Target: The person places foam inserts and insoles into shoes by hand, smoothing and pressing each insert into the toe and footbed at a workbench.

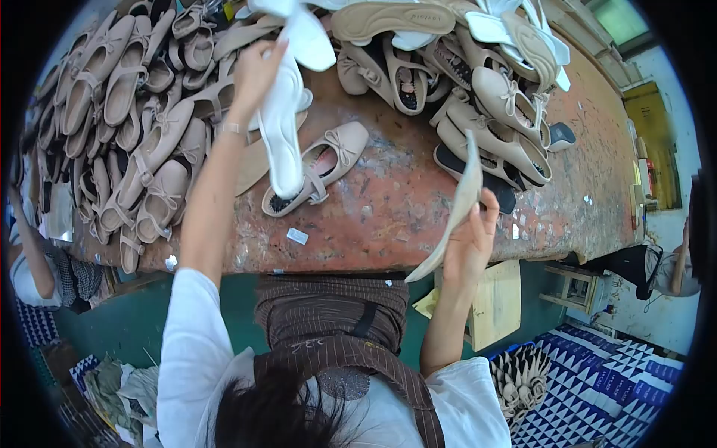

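Note:
My left hand (pixel 256 75) is closed at the upper end of a white insole (pixel 285 127), which hangs with its lower end over the heel of a beige Mary Jane shoe (pixel 340 153). That shoe lies on its own on the worktable, with a bow and a strap. Another white piece (pixel 310 41) is close to my left fingertips, slightly blurred. In my right hand (pixel 470 239) a pale insole (pixel 455 209) is pinched and seen nearly edge-on, above the table's front edge. Part of a beige insole (pixel 254 166) shows behind my left forearm.
Beige shoes (pixel 119 89) are heaped across the left of the worn table (pixel 396 201). More shoes (pixel 508 104) and loose insoles (pixel 392 21) are piled at the back and right. A wooden stool (pixel 497 302) stands below the front edge. Other people's arms show at both sides.

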`<state>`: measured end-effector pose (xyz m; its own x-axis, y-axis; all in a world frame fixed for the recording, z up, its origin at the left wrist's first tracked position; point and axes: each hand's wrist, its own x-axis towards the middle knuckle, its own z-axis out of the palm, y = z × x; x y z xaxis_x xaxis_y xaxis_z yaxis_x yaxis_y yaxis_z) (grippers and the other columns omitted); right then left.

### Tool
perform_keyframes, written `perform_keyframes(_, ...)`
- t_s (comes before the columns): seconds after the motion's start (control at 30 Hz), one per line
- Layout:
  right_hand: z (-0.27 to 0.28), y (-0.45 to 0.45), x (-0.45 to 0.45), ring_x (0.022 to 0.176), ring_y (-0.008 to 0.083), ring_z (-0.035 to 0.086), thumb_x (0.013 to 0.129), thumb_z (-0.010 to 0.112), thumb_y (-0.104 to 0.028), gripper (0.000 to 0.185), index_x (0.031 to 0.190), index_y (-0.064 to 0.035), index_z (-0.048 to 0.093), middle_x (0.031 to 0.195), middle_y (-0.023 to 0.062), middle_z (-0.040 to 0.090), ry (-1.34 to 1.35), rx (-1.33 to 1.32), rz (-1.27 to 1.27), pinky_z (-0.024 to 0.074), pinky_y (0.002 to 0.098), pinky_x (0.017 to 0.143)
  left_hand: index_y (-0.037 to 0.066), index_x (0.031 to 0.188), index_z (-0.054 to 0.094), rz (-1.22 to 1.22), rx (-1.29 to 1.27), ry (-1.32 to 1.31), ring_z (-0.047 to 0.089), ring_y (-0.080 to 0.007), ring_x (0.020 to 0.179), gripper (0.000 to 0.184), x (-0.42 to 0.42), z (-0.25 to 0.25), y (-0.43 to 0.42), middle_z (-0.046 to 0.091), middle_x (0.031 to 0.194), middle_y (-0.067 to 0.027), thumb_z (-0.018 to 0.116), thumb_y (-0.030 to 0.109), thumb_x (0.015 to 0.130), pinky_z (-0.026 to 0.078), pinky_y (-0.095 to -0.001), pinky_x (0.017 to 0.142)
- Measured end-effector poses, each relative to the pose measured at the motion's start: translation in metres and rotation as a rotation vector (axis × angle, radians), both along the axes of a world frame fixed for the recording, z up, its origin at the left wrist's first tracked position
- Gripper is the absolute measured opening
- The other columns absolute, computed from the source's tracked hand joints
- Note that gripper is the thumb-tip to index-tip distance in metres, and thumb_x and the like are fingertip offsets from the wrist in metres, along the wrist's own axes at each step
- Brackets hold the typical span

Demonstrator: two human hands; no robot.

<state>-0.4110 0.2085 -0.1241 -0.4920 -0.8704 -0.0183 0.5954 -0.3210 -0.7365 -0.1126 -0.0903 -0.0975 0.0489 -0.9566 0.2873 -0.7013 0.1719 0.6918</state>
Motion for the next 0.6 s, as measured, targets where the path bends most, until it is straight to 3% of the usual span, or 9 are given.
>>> perform_keyframes(0.03,-0.004,0.006,-0.008,0.12,0.0222,0.059,0.1,0.049,-0.002,0.037,0.137,0.0005,0.046,0.136,0.0162,0.055,-0.06,-0.001,0.04,0.0523,0.0367,0.098,-0.002,0.116,0.067,0.127,-0.021,-0.157,0.068,-0.0363,0.086,0.046,0.005,0.001,-0.011,0.071,0.097,-0.0197,0.062,0.039,0.096,0.051,-0.0482,0.079)
perform_keyframes(0.13,0.005,0.028,-0.006,0.121,0.0227,0.058,0.093,0.061,-0.004,0.057,0.145,0.0064,0.04,0.138,0.0182,0.055,-0.092,0.02,0.109,0.0512,0.0349,0.099,0.0,0.115,0.064,0.306,-0.538,-0.392,0.063,-0.0406,0.095,0.046,0.02,-0.002,0.004,0.067,0.106,-0.0208,0.063,0.04,0.095,0.05,-0.0449,0.085)
perform_keyframes(0.2,-0.004,0.046,-0.01,0.116,0.0227,0.06,0.087,0.07,-0.006,0.074,0.15,0.0058,0.034,0.132,0.0152,0.059,-0.066,0.006,0.184,0.0498,0.0346,0.099,0.001,0.121,0.061,0.159,-0.705,-0.456,0.06,-0.0391,0.104,0.045,0.018,0.001,0.067,0.063,0.117,-0.0205,0.07,0.03,0.089,0.048,-0.046,0.088)
perform_keyframes(0.3,-0.013,0.057,-0.005,0.116,0.0223,0.06,0.085,0.074,-0.007,0.073,0.147,0.0061,0.039,0.131,0.0148,0.059,0.133,0.229,0.165,0.0494,0.0333,0.098,0.001,0.114,0.062,-0.125,-0.47,-0.313,0.06,-0.0361,0.102,0.04,0.003,-0.045,0.176,0.062,0.109,-0.0177,0.078,0.013,0.079,0.048,-0.0436,0.087)
perform_keyframes(0.33,-0.016,0.055,0.0,0.103,0.0142,0.063,0.09,0.071,-0.009,0.049,0.135,0.0044,0.056,0.117,0.0105,0.066,0.288,0.283,0.133,0.0504,0.0278,0.086,0.001,0.108,0.064,-0.207,-0.328,-0.197,0.06,-0.0351,0.098,0.035,-0.003,-0.057,0.203,0.062,0.107,-0.0171,0.077,0.012,0.078,0.048,-0.0427,0.086)
perform_keyframes(0.37,-0.021,0.057,0.002,0.098,0.0121,0.062,0.092,0.07,-0.011,0.04,0.128,0.0038,0.06,0.11,0.0084,0.067,0.39,0.341,0.118,0.049,0.0263,0.081,0.003,0.104,0.066,-0.215,-0.252,-0.24,0.06,-0.032,0.093,0.037,-0.006,-0.062,0.217,0.062,0.097,-0.0138,0.081,0.023,0.077,0.048,-0.0426,0.082)
perform_keyframes(0.47,-0.016,0.055,0.013,0.082,0.0053,0.056,0.097,0.067,-0.015,0.017,0.1,0.0012,0.071,0.091,-0.0002,0.068,0.637,0.469,0.134,0.0438,0.0225,0.073,0.001,0.097,0.068,-0.243,-0.112,-0.177,0.06,-0.0323,0.094,0.021,-0.004,-0.098,0.232,0.064,0.095,-0.0122,0.075,0.012,0.081,0.048,-0.0427,0.083)
perform_keyframes(0.5,-0.012,0.053,0.016,0.083,0.0069,0.058,0.098,0.064,-0.012,0.017,0.101,0.0029,0.07,0.09,0.0002,0.068,0.668,0.477,0.211,0.0454,0.0246,0.074,0.001,0.096,0.068,-0.273,-0.087,-0.171,0.06,-0.0325,0.094,0.018,-0.004,-0.097,0.229,0.065,0.095,-0.0121,0.074,0.009,0.081,0.048,-0.0428,0.083)
perform_keyframes(0.6,-0.007,0.04,0.03,0.093,0.0157,0.063,0.099,0.053,-0.005,0.033,0.13,0.0069,0.055,0.121,0.0143,0.063,0.436,0.361,0.22,0.0498,0.0306,0.082,0.001,0.091,0.07,-0.329,0.056,0.041,0.063,-0.032,0.084,0.009,0.002,-0.079,0.232,0.065,0.088,-0.0128,0.07,0.002,0.082,0.05,-0.0409,0.074)
